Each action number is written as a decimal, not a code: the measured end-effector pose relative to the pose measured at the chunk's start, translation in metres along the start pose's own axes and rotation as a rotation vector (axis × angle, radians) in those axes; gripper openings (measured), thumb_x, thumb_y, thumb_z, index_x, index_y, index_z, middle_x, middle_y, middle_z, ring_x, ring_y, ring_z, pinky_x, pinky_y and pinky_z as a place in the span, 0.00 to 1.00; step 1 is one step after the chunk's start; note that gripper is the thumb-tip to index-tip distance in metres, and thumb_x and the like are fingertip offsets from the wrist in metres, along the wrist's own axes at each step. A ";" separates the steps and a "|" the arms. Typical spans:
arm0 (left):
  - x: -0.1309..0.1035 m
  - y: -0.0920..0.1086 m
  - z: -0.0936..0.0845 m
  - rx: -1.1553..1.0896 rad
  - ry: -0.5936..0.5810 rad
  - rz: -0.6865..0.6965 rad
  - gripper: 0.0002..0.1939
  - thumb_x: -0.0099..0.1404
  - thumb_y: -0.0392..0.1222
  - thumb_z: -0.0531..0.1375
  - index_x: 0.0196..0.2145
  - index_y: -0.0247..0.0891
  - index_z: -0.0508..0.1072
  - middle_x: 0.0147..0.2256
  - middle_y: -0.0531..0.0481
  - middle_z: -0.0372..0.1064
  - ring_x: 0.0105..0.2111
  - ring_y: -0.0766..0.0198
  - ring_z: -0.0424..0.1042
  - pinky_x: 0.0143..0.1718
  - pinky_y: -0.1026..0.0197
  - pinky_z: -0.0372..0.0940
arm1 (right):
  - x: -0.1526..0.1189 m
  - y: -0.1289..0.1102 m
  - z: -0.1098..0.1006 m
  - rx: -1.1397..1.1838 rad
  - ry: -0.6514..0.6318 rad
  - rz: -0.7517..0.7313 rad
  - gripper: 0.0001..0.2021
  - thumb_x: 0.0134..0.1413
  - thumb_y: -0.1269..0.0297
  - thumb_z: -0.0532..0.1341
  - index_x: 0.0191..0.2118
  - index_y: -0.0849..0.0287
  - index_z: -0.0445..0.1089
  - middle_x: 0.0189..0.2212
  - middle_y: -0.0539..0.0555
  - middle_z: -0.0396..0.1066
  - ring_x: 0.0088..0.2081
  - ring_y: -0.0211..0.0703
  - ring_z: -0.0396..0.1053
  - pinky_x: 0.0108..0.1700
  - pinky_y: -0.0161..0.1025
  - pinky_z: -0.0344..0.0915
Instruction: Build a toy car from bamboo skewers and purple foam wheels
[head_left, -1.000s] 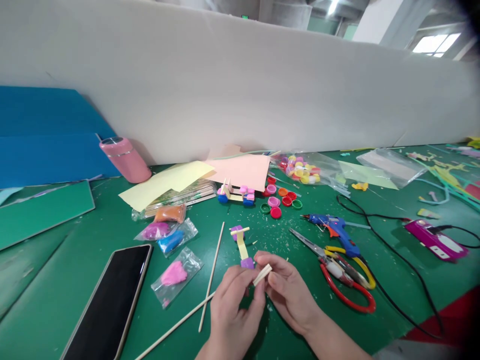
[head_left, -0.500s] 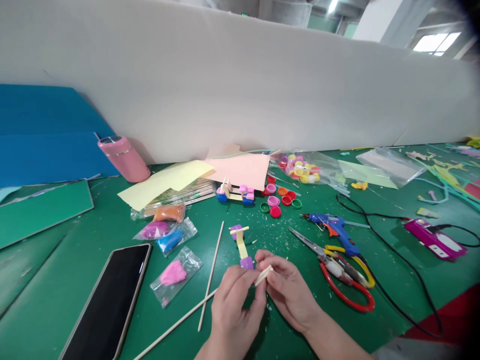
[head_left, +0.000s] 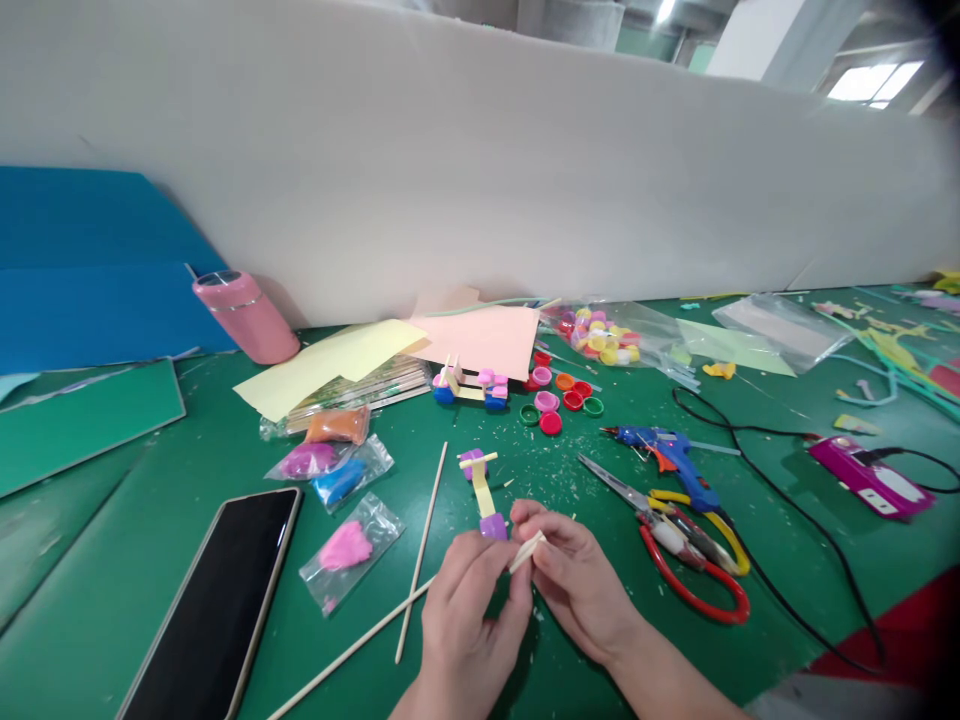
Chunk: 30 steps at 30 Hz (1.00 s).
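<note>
Between their fingertips, my left hand [head_left: 472, 610] and my right hand [head_left: 577, 580] both pinch short pale wooden stick pieces [head_left: 527, 551], held close together. Just beyond my fingers lies a small assembly [head_left: 484, 492] with purple blocks, a pale yellow strip and a short crosswise stick. Two long wooden sticks [head_left: 352, 645] cross on the table left of my left hand, one of them running up to it. Farther back sits a little car-like model [head_left: 471, 388] in blue and pink with upright stick pieces.
Scissors [head_left: 675, 550] with red handles, yellow-handled pliers [head_left: 739, 545] and a blue glue gun [head_left: 667, 455] lie to the right. Left are a phone [head_left: 214, 600] and bagged clay [head_left: 349, 548]. Coloured bottle caps [head_left: 551, 424], paper sheets [head_left: 480, 340] and a pink bottle [head_left: 251, 318] are behind.
</note>
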<state>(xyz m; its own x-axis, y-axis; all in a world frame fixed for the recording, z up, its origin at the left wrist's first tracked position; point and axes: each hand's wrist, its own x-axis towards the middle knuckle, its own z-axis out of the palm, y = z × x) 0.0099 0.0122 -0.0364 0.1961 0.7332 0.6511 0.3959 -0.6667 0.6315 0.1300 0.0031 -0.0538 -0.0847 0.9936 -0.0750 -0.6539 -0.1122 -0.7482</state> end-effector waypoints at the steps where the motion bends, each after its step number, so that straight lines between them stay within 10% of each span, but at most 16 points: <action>1: 0.000 0.000 0.000 0.000 0.002 -0.002 0.07 0.54 0.27 0.58 0.31 0.35 0.71 0.25 0.48 0.69 0.26 0.65 0.69 0.26 0.66 0.66 | 0.000 0.000 0.000 0.001 -0.001 -0.001 0.07 0.40 0.62 0.69 0.30 0.53 0.76 0.38 0.50 0.64 0.39 0.38 0.63 0.40 0.33 0.61; 18: 0.002 0.000 -0.001 -0.028 -0.034 -0.082 0.06 0.55 0.29 0.57 0.30 0.37 0.70 0.23 0.51 0.69 0.20 0.68 0.66 0.21 0.67 0.63 | 0.000 -0.001 0.002 -0.036 -0.003 0.005 0.10 0.41 0.62 0.68 0.35 0.53 0.74 0.39 0.51 0.63 0.38 0.41 0.63 0.40 0.37 0.61; 30: -0.005 -0.009 0.001 0.150 0.071 0.023 0.09 0.54 0.27 0.60 0.34 0.34 0.69 0.26 0.47 0.69 0.26 0.63 0.67 0.27 0.62 0.64 | 0.010 -0.042 -0.032 -0.098 0.423 -0.235 0.04 0.52 0.67 0.59 0.35 0.55 0.68 0.19 0.42 0.52 0.23 0.30 0.51 0.27 0.28 0.55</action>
<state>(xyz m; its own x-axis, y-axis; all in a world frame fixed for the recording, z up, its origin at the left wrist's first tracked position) 0.0064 0.0142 -0.0458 0.1450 0.7030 0.6962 0.5230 -0.6518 0.5492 0.1811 0.0180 -0.0442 0.3826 0.9128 -0.1429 -0.5431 0.0971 -0.8340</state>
